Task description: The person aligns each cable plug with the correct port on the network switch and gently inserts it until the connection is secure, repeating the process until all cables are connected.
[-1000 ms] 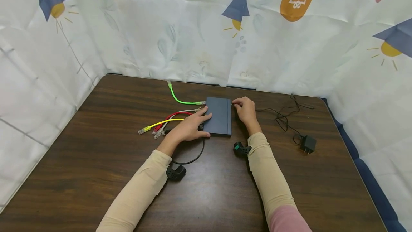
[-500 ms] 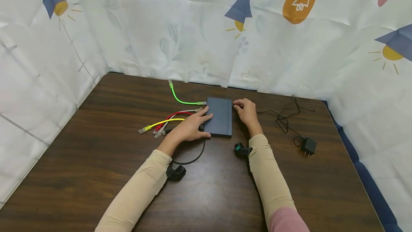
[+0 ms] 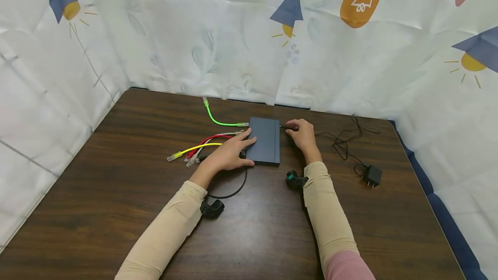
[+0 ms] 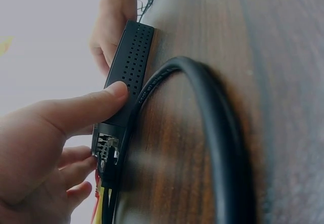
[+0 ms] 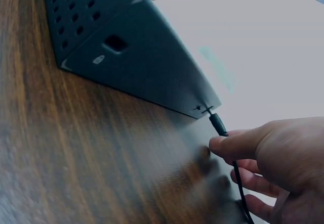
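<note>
Right hand (image 3: 304, 135), at centre right of the head view, pinches a thin black cable (image 5: 239, 183) between thumb and fingers, just behind its plug (image 5: 217, 124); the plug's tip is at the corner of the dark box (image 3: 264, 141), though how far in it sits cannot be told; left hand (image 3: 231, 152) lies with fingers extended across the box's left edge, thumb against its perforated side; the box rests mid-frame on the brown table (image 3: 97, 163); a black adapter (image 3: 372, 175) lies at right; a green cable (image 3: 218, 121) curves upper left of the box.
</note>
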`<state>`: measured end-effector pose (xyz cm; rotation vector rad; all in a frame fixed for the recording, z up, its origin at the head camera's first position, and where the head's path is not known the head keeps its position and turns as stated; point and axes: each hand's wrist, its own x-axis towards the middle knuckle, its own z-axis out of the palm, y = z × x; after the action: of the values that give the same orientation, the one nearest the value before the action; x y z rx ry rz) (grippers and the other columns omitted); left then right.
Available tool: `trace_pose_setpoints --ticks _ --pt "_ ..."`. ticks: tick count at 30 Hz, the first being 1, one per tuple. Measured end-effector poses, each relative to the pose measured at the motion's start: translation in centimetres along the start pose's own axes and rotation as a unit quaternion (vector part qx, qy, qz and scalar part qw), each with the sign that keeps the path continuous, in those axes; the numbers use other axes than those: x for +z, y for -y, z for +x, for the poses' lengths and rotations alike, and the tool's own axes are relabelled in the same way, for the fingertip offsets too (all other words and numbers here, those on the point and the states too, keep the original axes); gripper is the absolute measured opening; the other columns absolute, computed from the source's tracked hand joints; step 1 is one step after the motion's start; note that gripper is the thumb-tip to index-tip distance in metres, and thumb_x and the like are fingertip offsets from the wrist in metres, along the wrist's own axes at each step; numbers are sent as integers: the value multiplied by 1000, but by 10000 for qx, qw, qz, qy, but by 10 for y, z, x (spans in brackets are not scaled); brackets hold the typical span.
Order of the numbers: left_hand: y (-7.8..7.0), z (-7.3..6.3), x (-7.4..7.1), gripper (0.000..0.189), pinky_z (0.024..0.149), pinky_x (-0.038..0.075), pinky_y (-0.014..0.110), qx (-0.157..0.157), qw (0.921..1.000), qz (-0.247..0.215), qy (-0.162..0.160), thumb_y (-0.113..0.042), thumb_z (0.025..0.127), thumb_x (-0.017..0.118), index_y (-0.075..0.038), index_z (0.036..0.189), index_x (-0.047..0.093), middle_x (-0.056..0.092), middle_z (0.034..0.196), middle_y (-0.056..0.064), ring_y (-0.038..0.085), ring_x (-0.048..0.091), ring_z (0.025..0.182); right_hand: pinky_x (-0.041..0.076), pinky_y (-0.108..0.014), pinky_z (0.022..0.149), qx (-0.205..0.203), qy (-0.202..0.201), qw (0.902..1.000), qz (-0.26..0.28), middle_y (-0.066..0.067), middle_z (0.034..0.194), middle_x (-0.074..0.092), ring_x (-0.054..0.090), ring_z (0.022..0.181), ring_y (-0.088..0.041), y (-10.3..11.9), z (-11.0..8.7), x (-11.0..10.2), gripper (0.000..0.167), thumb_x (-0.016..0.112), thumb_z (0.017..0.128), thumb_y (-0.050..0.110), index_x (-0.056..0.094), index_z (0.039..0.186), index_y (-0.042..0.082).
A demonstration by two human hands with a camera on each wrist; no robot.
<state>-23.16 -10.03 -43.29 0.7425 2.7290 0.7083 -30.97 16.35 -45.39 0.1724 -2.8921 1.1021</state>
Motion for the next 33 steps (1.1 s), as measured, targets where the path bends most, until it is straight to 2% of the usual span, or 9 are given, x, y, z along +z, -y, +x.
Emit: trace_pose_setpoints --ticks 8,18,23,27,33 --pt "-1 -1 0 81 115 31 48 -23 10000 2 8 -42 85 72 -18 152 33 10 164 7 29 20 149 49 -46 92 -78 -65 9999 -86 -14 112 64 59 105 -32 -1 2 2 21 68 91 17 73 109 7" --pt "1 0 -2 81 115 30 50 26 10000 71 -30 -43 84 73 -18 151 35 14 163 8 31 20 149 49 -47 90 -203 172 9996 -104 -13 117 65 58 107 -32 -8 5 0 25 61 95 20 72 115 10" --pt "2 2 -8 83 117 25 53 52 9995 299 -84 -52 84 69 -17 151 35 18 162 10 30 21 149 48 -47 90 -158 212 9996 -66 -13 119 65 57 107 -32 -8 5 1 25 60 95 21 72 116 11" --pt "3 7 -14 82 118 23 53 -23 9987 440 -260 -56 87 63 -14 151 34 22 160 12 30 24 148 47 -46 89 -116 226 9997 -36 -13 118 64 56 105 -32 -9 4 1 26 60 95 21 71 117 11" --pt "6 17 -20 78 119 21 51 -181 9971 560 -473 -52 93 56 -10 153 28 25 159 14 30 25 147 49 -46 89 -120 189 9997 27 -13 117 66 58 103 -31 -8 4 1 24 61 95 20 71 115 11"
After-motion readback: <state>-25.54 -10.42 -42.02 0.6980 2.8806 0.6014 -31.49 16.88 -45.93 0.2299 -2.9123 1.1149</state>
